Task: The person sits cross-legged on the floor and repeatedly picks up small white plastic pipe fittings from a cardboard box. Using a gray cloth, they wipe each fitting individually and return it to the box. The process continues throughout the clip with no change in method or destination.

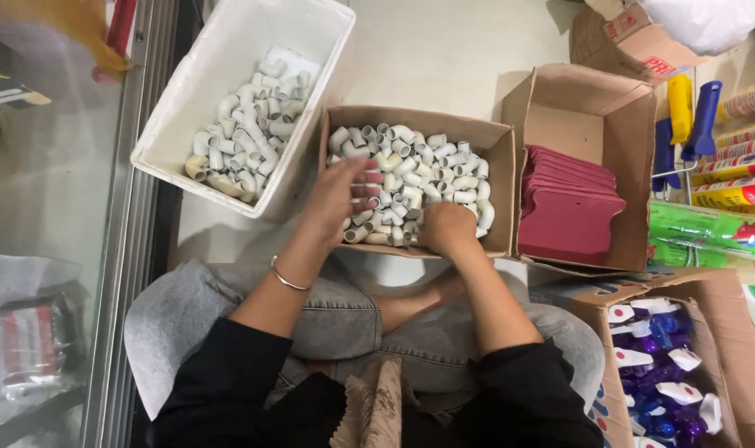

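Left hand point(340, 197) grip spread, right hand point(446, 226) fisted, in cardboard box point(500, 174) of white pipe fittings point(427, 166).

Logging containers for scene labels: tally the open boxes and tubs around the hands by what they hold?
White pipe elbows: 2, the cardboard box both hands are in, and the white plastic tub
Dark red flat pieces: 1 cardboard box
Spray bottles, purple with white triggers: 1 cardboard box
Total: 4

Pale floor point(444, 50), white plastic bin point(228, 50), 4 cardboard boxes, nearest box point(498, 182) holding white pipe elbows point(427, 170)
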